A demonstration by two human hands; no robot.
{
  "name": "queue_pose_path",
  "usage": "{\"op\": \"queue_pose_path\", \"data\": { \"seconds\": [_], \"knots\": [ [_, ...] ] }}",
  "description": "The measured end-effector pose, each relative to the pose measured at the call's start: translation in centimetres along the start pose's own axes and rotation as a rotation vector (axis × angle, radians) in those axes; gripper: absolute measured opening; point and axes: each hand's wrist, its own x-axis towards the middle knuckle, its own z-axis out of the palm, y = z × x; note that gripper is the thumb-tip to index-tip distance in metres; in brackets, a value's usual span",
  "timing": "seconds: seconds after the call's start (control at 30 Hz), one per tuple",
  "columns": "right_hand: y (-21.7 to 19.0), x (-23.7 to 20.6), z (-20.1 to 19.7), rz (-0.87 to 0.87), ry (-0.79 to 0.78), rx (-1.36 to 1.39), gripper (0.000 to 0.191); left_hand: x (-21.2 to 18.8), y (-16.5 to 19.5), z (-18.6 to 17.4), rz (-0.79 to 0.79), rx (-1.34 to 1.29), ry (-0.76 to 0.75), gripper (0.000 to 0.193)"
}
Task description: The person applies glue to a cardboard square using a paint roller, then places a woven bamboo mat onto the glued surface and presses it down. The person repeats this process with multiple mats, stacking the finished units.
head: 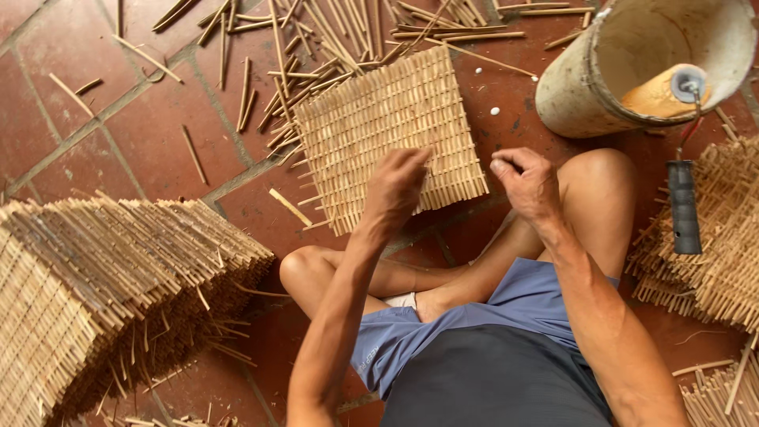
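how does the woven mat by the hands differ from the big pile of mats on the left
The woven mat lies single and flat on the floor tiles, with the left hand at its near edge; the pile of mats is stacked many layers high and untouched. Both are woven from tan strips.

Counts on the tiled floor

Two hands, the left hand [398,186] and the right hand [526,182]; one woven bamboo mat [371,119] lying flat; one bucket [577,87]; one dark-handled tool [684,205]; three stacks of woven mats: a large stack [111,277], another stack [723,237] and a small stack [723,395]; loose bamboo sticks [261,87] too many to count.
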Motion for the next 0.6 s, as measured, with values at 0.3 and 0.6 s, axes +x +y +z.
{"op": "queue_pose_path", "data": {
  "seconds": [0.3, 0.6],
  "knots": [
    [0.0, 7.2, 5.5, -0.023, 0.018, -0.083, 0.017, -6.7, -10.3, -10.2, -0.887, -0.043, 0.275, 0.034],
    [0.5, 7.8, 6.8, 0.134, 0.029, 0.069, 0.016, -6.0, -14.0, -9.8, -1.056, -0.664, 0.256, 0.053]
  ]
}}
